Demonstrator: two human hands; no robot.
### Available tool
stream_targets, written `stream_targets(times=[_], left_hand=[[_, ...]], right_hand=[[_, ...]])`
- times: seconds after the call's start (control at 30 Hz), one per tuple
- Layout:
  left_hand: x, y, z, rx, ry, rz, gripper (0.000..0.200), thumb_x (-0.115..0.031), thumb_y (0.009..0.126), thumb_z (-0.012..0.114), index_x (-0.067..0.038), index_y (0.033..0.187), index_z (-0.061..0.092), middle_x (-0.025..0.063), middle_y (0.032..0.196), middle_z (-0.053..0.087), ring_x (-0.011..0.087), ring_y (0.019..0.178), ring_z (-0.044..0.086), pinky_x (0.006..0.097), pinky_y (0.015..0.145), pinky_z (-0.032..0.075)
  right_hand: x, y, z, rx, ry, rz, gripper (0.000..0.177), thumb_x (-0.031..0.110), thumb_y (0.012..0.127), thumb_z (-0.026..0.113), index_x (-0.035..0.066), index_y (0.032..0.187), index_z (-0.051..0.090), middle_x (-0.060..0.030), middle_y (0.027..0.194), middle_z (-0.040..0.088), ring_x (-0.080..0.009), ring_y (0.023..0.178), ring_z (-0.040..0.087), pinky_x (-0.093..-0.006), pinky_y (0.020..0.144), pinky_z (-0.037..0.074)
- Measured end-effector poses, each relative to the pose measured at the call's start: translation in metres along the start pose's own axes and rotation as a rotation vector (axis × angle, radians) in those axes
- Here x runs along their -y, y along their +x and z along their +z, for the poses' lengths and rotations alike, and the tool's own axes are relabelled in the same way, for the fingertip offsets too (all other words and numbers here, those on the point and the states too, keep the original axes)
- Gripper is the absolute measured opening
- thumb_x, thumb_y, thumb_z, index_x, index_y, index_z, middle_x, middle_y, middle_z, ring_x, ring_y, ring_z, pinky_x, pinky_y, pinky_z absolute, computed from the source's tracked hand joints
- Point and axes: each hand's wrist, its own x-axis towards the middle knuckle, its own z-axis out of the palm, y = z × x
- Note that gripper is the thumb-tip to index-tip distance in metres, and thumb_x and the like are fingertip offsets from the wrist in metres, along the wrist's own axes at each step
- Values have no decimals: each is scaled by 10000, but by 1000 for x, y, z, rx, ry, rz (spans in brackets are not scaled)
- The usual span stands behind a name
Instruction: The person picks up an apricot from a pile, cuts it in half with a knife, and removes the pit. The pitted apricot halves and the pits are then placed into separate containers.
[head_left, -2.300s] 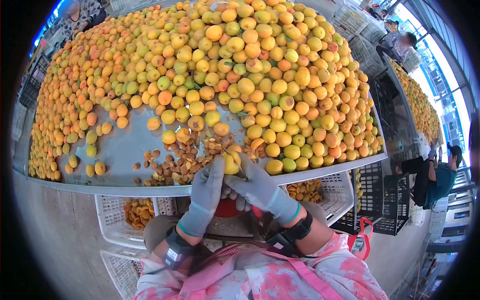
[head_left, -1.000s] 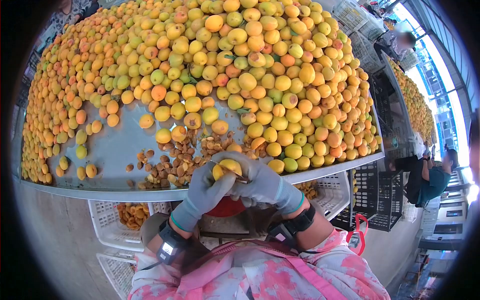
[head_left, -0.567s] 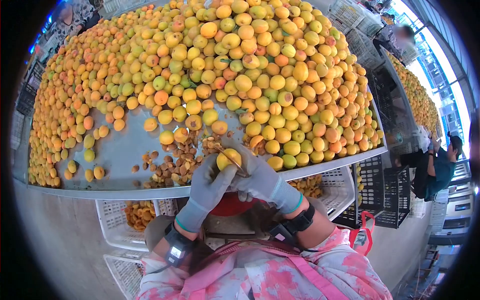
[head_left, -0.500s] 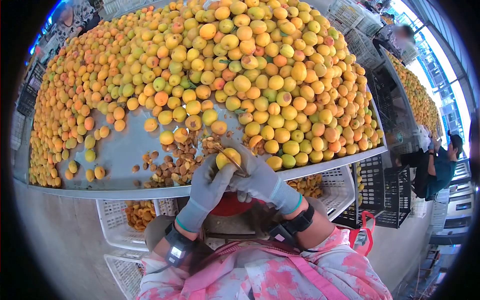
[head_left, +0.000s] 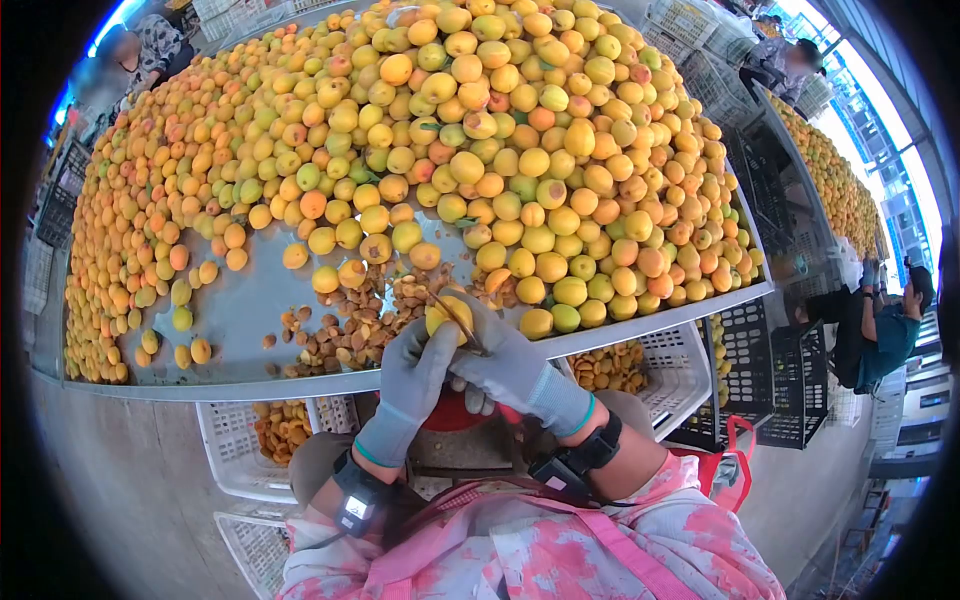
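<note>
Both of my gloved hands meet above the near edge of the metal table (head_left: 220, 312). My left hand (head_left: 412, 362) is closed on a yellow apricot (head_left: 438, 319), its fingers and thumb wrapped around the lower side. A thin, dark knife (head_left: 459, 317) lies across the apricot; my right hand (head_left: 512, 362) grips it and also steadies the fruit. Whether the blade has cut in is not clear. Just beyond and left of my hands is a pile of brown apricot pits (head_left: 345, 338). A large heap of whole apricots (head_left: 420, 130) covers most of the table.
White crates with halved apricots stand below the table, one on the left (head_left: 235, 465) and one on the right (head_left: 688, 375). Black crates (head_left: 798, 385) and a red bag (head_left: 738, 480) are farther right. One person (head_left: 885, 335) sits at right; another (head_left: 152, 50) is at far left.
The view has shifted slightly, so the heap sits a little differently in frame. Both hands keep hold of the apricot and knife, with only a small shift of the fingers.
</note>
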Motion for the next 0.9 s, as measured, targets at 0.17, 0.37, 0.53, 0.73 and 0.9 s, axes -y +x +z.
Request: stream_targets(times=[0.17, 0.37, 0.53, 0.73, 0.9], left_hand=[[-2, 0, -3, 37, -50, -90, 238, -228, 944, 564, -18, 1054, 587, -10, 828, 615, 49, 733, 540, 222, 636, 444], [-4, 4, 3, -15, 62, 104, 282, -198, 877, 645, -7, 1074, 575, 25, 875, 629, 98, 778, 578, 254, 694, 481], [-1, 6, -8, 12, 227, 109, 289, -187, 868, 650, 12, 1065, 579, 42, 895, 638, 102, 795, 583, 255, 701, 482], [15, 9, -27, 81, 89, 61, 246, -179, 909, 579, 19, 1054, 582, 44, 847, 628, 119, 739, 587, 265, 683, 485], [32, 12, -43, 104, -349, -284, 415, -365, 921, 517, -20, 1151, 535, 100, 988, 626, 222, 865, 599, 390, 767, 479]], right_hand=[[-5, 5, 0, -32, -126, 35, 719, 73, 829, 560, 80, 1440, 183, -109, 752, 614, -168, 518, 618, -278, 441, 506], [-8, 7, 3, -18, -341, -99, 753, 78, 810, 549, 84, 1446, 145, -163, 834, 628, -212, 532, 639, -316, 472, 529], [0, 7, 4, 38, -286, 24, 734, 67, 814, 531, 85, 1441, 152, -149, 834, 626, -193, 532, 637, -293, 465, 527], [3, 15, 0, 91, -154, 62, 609, 120, 867, 547, 68, 1391, 240, -86, 783, 621, -144, 518, 611, -245, 444, 508], [2, 19, -9, 133, 13, 13, 416, 210, 919, 572, 62, 1270, 403, -38, 750, 613, -99, 482, 570, -221, 418, 479]])
